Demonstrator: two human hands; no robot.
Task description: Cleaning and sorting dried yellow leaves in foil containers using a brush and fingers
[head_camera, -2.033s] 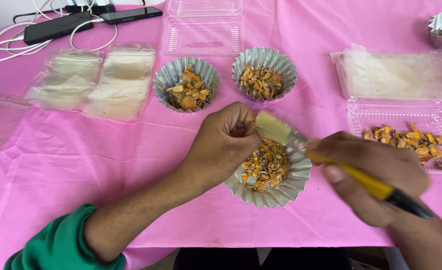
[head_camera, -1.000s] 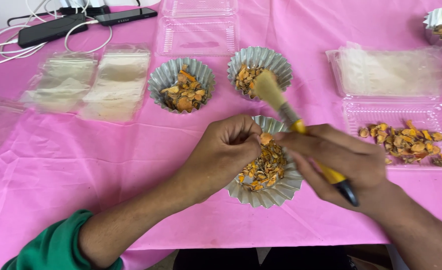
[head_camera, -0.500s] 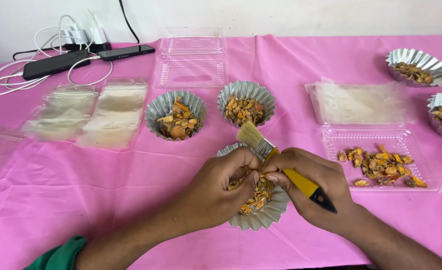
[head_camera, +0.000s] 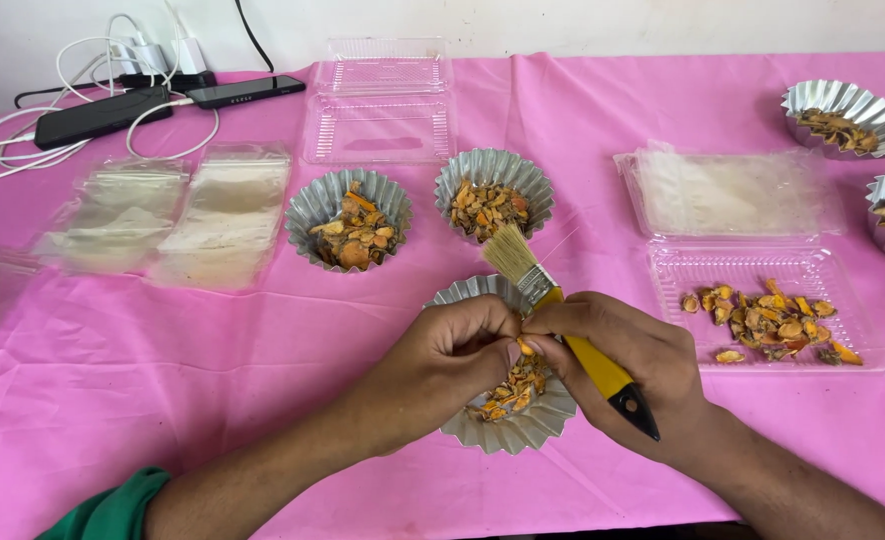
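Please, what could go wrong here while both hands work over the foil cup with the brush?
1. The right hand holds the yellow-handled brush while both hands pinch a small piece above the nearest foil cup; the piece may fall onto the pink cloth.
2. The left hand rests over the light cup; pressing its rim could tip it and spill the dried orange pieces.

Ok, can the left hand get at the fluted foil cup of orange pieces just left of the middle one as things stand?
Probably yes. The fluted foil cup sits open on the pink tablecloth with nothing between it and the left hand, though that hand is pinching an orange piece with the right hand.
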